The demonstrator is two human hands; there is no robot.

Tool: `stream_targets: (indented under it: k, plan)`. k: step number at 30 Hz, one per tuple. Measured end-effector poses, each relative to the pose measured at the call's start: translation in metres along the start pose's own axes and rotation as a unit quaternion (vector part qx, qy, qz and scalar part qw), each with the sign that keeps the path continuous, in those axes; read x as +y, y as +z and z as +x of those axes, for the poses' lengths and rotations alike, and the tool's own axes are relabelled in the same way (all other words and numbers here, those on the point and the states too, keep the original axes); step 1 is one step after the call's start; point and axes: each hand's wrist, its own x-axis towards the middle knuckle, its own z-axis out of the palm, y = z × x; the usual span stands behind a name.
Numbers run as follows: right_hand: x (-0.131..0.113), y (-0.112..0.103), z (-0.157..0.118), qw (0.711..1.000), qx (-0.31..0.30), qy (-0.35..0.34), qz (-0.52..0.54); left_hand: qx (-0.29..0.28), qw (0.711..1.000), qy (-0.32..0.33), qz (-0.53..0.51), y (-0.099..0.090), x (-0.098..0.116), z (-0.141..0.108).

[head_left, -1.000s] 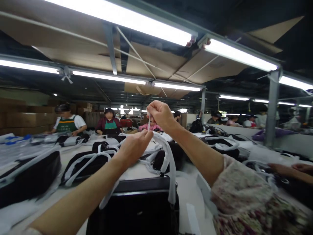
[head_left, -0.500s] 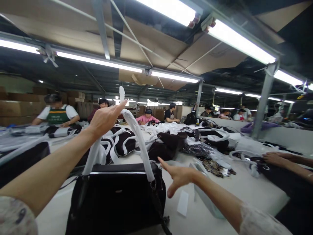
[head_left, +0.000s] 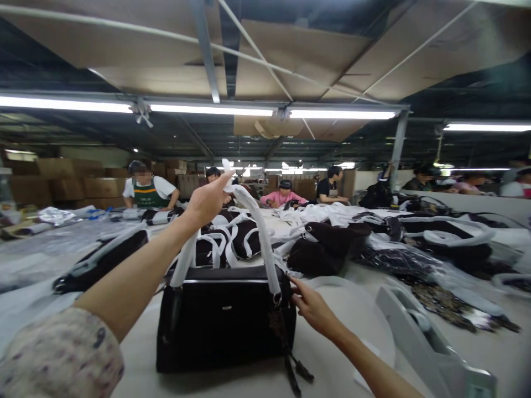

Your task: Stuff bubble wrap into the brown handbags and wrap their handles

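A black handbag [head_left: 219,331] stands upright on the white table in front of me, with a small metal plate on its front. Its raised handle [head_left: 265,249] is wrapped in white padding. My left hand [head_left: 209,203] is closed around the top of this handle, and a loose end of the wrapping sticks up above the fingers. At the bag's upper right side, my right hand [head_left: 313,307] has its bent fingers against the edge; some fingertips are hidden there. Below the handle's right ring hangs a dark tassel [head_left: 305,371], reaching the table.
A pale grey dispenser-like device [head_left: 418,331] stands on the right. Behind the bag lie several dark bags [head_left: 327,251] with white-wrapped straps and plastic. Another black bag [head_left: 110,257] lies at left. Co-workers [head_left: 149,190] work across the table, with cardboard boxes [head_left: 66,177] behind.
My right hand, spread and apart from the bag before, now touches its right side. The left hand keeps its hold on the handle. The view has turned right and the handbag sits farther off.
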Motion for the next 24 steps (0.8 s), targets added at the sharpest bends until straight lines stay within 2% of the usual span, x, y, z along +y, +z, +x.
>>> stream_targets:
  k: [2,5,7,10,11,13,15,17,19,21,24]
  plan:
    - [0.005,0.002,-0.003,0.999,0.025,0.022,0.014,-0.036,0.999,0.000,-0.008,-0.008,-0.003,-0.004]
    - [0.007,0.005,-0.026,0.996,0.067,0.045,0.036,-0.026,1.000,0.014,-0.004,-0.025,-0.004,-0.020]
    - [0.006,0.009,-0.048,0.994,0.084,0.050,0.056,-0.012,1.000,0.023,0.004,-0.036,-0.002,-0.039]
    - [-0.001,0.020,-0.080,0.994,0.071,0.052,0.066,-0.010,1.000,-0.007,-0.026,-0.047,0.007,-0.079]
    - [-0.005,0.026,-0.087,0.995,0.068,0.054,0.055,0.009,0.999,-0.020,-0.037,-0.047,0.012,-0.095]
    - [-0.016,0.037,-0.094,0.995,0.077,0.059,0.018,0.102,0.994,-0.031,-0.026,-0.044,0.027,-0.129]
    - [-0.029,0.048,-0.092,0.992,0.103,0.065,-0.018,0.195,0.980,-0.017,-0.046,-0.031,0.045,-0.161]
    - [-0.038,0.057,-0.083,0.988,0.127,0.079,-0.044,0.195,0.969,0.043,-0.144,-0.009,0.064,-0.186]
    - [-0.041,0.064,-0.073,0.982,0.149,0.104,-0.055,0.074,0.967,0.031,-0.243,0.018,0.082,-0.199]
    - [-0.037,0.068,-0.067,0.978,0.164,0.122,-0.030,-0.094,0.944,-0.030,-0.314,0.045,0.098,-0.200]
    - [-0.031,0.068,-0.073,0.978,0.146,0.108,0.103,-0.311,0.862,-0.081,-0.391,0.074,0.114,-0.186]
